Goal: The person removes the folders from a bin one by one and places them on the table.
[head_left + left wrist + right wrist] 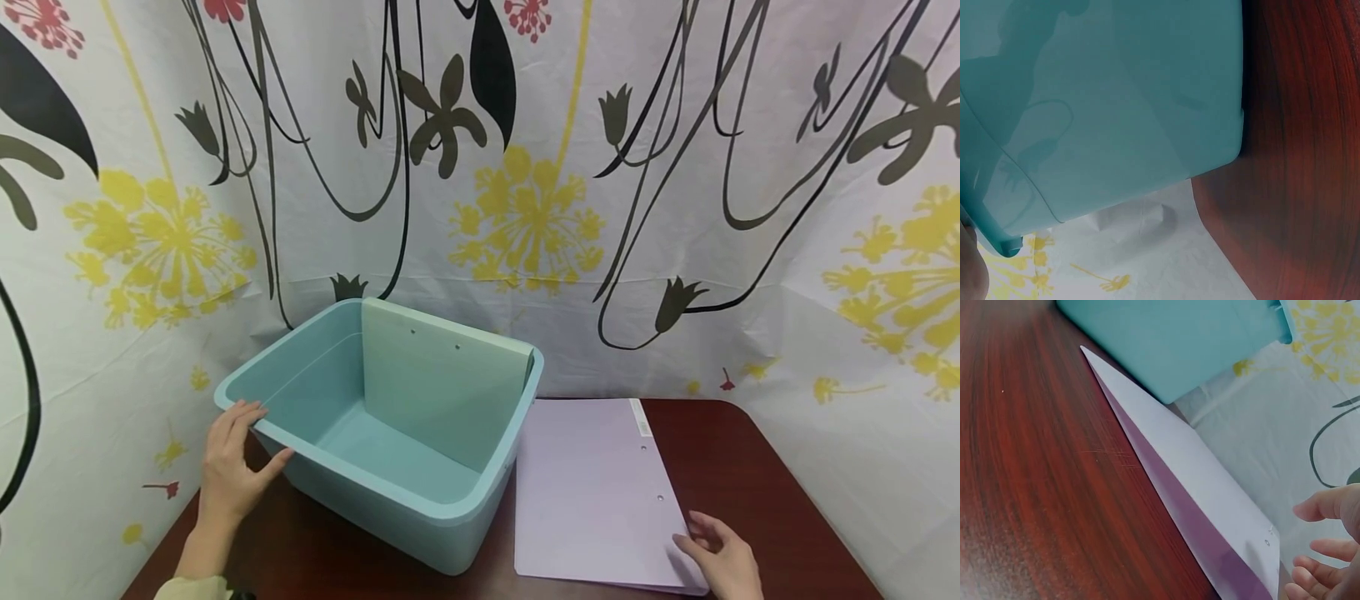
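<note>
A light blue plastic bin (352, 475) stands on the table, tilted in angle to its edge. Inside it, a pale green file folder (442, 379) leans upright along the right-hand wall. My left hand (228, 467) holds the bin's near left corner, fingers over the rim and thumb at the front. Right of the bin lies a lilac file folder (592, 492) with two small rivets and a white label strip. My right hand (723, 558) is at its near right edge, thumb and fingers apart. In the right wrist view the folder's covers gape slightly.
The dark red-brown wooden table (787, 517) has a rounded far right corner. A white curtain (675, 233) printed with yellow, grey and red flowers hangs behind the table and down both sides.
</note>
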A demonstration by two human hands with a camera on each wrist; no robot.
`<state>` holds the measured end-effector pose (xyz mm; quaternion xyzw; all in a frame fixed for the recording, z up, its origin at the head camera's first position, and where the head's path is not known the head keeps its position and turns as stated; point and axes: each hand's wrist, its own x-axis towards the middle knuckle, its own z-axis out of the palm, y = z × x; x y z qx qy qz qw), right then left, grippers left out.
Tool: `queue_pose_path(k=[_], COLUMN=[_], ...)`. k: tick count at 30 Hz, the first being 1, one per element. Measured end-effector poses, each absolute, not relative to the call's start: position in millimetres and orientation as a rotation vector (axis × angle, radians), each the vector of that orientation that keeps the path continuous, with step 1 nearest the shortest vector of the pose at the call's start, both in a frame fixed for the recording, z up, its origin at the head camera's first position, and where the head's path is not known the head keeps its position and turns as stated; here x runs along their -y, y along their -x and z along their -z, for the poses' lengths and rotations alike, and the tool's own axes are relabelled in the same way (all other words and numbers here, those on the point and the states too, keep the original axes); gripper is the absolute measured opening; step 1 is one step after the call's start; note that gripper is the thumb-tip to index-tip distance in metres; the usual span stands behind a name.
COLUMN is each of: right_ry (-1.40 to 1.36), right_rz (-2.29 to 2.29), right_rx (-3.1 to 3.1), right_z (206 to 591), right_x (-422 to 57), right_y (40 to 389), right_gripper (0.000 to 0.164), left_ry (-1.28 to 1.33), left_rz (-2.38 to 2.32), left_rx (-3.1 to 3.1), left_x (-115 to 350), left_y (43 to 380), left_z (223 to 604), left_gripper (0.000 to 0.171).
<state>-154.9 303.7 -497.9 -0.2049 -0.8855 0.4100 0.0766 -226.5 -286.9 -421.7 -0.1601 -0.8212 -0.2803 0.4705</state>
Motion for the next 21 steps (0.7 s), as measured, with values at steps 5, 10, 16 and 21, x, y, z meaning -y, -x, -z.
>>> queue_pose_path(k=[5, 10, 16, 21], right_ry=[0.583, 0.560, 0.466, 0.329], right_rz=[-1.237, -1.232, -1.267, -1.161], right_rx=[2.663, 2.630, 2.538, 2.471], right_z=[492.3, 482.1, 496.8, 541.8], right_x=[-300.8, -293.4, -297.6, -316.6], right_y=[158.7, 165.2, 188.4, 221.2], right_gripper=[0.058, 0.054, 0.053, 0.052], left_ry=[0.393, 0.394, 0.397, 0.408], left_rz=[0.695, 0.702, 0.698, 0.708], left_rx=[2.013, 2.009, 2.007, 2.025], left_x=[287.3, 287.7, 288.5, 289.5], left_y=[226.4, 225.8, 225.9, 226.2], left_z=[421.7, 422.4, 423.3, 423.2], left_gripper=[0.079, 0.079, 0.080, 0.080])
